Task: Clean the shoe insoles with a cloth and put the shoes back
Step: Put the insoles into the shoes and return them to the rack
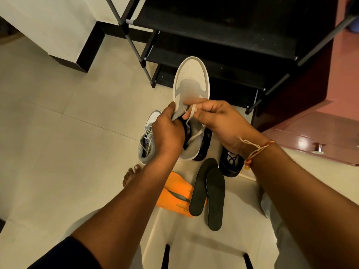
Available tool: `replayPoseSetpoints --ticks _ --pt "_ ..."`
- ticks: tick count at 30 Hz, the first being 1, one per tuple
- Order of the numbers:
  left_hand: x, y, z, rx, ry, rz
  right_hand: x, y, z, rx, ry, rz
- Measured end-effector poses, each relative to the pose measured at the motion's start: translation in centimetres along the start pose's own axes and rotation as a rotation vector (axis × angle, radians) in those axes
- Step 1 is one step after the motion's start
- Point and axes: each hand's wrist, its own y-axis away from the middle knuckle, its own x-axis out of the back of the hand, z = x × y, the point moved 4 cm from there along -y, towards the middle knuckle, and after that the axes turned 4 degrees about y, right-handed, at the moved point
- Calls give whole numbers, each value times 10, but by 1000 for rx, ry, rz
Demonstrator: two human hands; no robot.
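I hold a white and grey sneaker (191,78) in the air, toe pointing away from me toward the rack. My left hand (168,131) grips its grey tongue and side. My right hand (219,119) pinches a white lace at the shoe's opening. The matching sneaker (148,135) stands on the floor to the left, below my left hand. Two black insoles (208,193) lie side by side on the floor, partly on an orange cloth (175,191). A black shoe (230,163) sits under my right wrist; another dark shoe (204,144) shows behind the held sneaker.
A black shoe rack (223,61) with fabric shelves stands straight ahead. A reddish cabinet with a metal handle (318,147) is at the right. My bare foot (132,175) is on the pale tiled floor (58,133). A pale stool seat (204,239) lies below me.
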Motion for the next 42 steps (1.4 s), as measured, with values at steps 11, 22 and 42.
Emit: replayPoseSetpoints --ticks 11,22,42 --pt "4 -5 -5 58 162 45 -9 0 2 44 488 -25" --pt "7 -5 1 91 140 148 -3 3 8 90 807 420" --pt "-8 -8 -43 75 72 101 -13 -19 62 -174 989 460"
